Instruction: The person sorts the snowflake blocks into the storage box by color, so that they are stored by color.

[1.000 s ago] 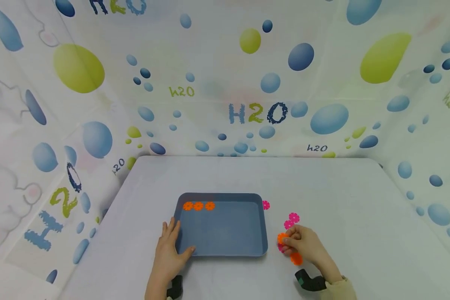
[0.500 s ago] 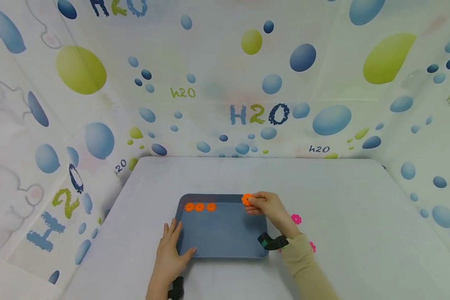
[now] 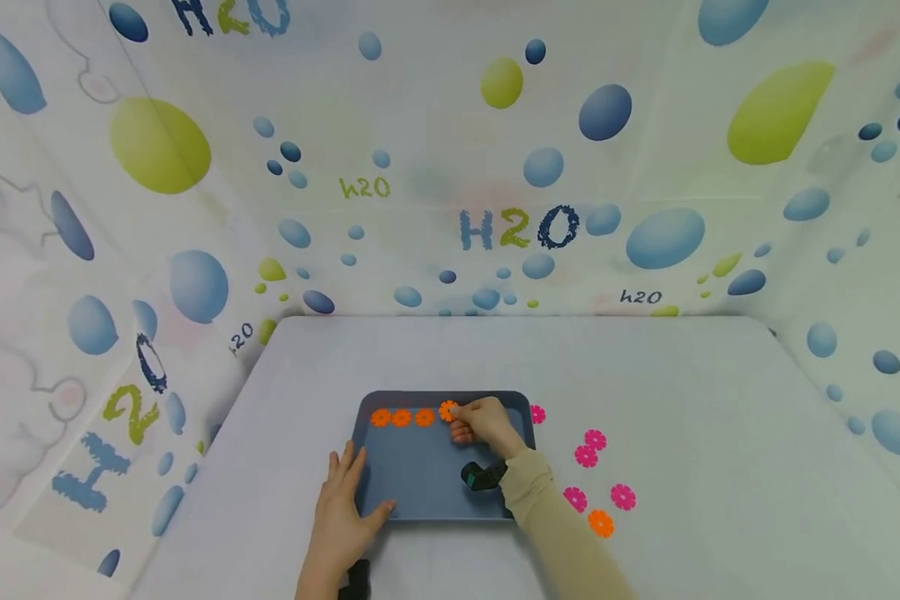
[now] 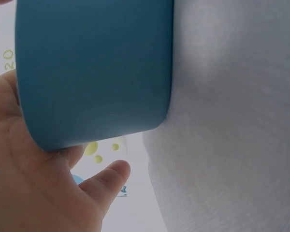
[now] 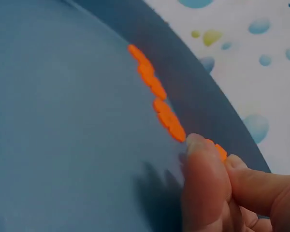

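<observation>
A blue-grey rectangular tray (image 3: pixel 427 483) lies on the table. Along its far edge, starting from the left corner, runs a row of 3 orange flower-shaped pieces (image 3: pixel 401 418). My right hand (image 3: pixel 489 425) pinches another orange flower-shaped piece (image 3: pixel 447 411) between thumb and fingertips, close to the row's right end. In the right wrist view the fingers partly hide this held flower piece (image 5: pixel 221 151), near the tray's far wall. My left hand (image 3: pixel 342 508) rests against the tray's left side, fingers spread, thumb by the front edge. The left wrist view shows the tray's outer wall (image 4: pixel 94 77) against the palm.
Right of the tray lie several pink flower-shaped pieces (image 3: pixel 623 497) and one orange flower-shaped piece (image 3: pixel 601 523). Another pink flower piece (image 3: pixel 537 414) is right beside the tray's right wall. A printed backdrop (image 3: pixel 420 179) rises behind the white table (image 3: pixel 690 375).
My right hand has lifted an orange flower piece from the right of the tray and carried it left over the tray to the row. The left hand stays against the tray.
</observation>
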Available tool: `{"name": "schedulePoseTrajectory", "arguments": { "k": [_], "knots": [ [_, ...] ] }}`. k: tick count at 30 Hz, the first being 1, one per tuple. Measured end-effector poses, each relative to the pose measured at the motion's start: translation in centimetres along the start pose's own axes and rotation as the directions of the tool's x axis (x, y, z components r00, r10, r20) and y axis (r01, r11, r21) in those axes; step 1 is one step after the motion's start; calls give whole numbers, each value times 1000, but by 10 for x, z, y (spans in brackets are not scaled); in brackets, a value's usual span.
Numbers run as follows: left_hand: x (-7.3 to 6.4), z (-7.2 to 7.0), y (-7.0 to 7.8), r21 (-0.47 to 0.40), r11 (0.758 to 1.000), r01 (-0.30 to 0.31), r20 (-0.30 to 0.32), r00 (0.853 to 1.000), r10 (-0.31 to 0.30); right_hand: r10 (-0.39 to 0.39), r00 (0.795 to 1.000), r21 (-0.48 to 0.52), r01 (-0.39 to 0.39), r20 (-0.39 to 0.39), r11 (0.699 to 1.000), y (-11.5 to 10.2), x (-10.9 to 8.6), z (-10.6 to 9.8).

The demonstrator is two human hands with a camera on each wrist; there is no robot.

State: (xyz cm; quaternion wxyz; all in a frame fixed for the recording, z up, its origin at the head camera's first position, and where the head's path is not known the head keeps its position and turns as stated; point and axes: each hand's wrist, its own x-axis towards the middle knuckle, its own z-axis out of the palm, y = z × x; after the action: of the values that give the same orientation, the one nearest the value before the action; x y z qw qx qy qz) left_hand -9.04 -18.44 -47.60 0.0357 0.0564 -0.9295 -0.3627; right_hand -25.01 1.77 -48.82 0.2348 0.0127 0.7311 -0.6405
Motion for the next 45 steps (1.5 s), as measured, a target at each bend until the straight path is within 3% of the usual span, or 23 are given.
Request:
{"name": "schedulePoseTrajectory", "arguments": {
  "k": [8, 20, 28, 37, 45],
  "knots": [
    [0, -1, 0, -3, 1000, -3, 3, 1000, 3, 7, 997, -122, -17, -83, 992, 1, 1, 8],
    [0, -4, -1, -29, 999, 21, 19, 1000, -20, -24, 993, -99, 13, -115, 995, -3, 0, 15],
    [0, -2, -2, -36, 999, 25, 20, 1000, -24, -54, 994, -104, 45, -91, 994, 1, -3, 14],
    [-3, 1, -2, -10, 1000, -10, -7, 1000, 10, -52, 993, -95, 42, -105, 995, -12, -22, -14],
    [1, 1, -4, -11, 1000, -12, 10, 1000, 12, -163, 974, -111, 147, -157, 983, -39, -63, -70]
  ]
}}
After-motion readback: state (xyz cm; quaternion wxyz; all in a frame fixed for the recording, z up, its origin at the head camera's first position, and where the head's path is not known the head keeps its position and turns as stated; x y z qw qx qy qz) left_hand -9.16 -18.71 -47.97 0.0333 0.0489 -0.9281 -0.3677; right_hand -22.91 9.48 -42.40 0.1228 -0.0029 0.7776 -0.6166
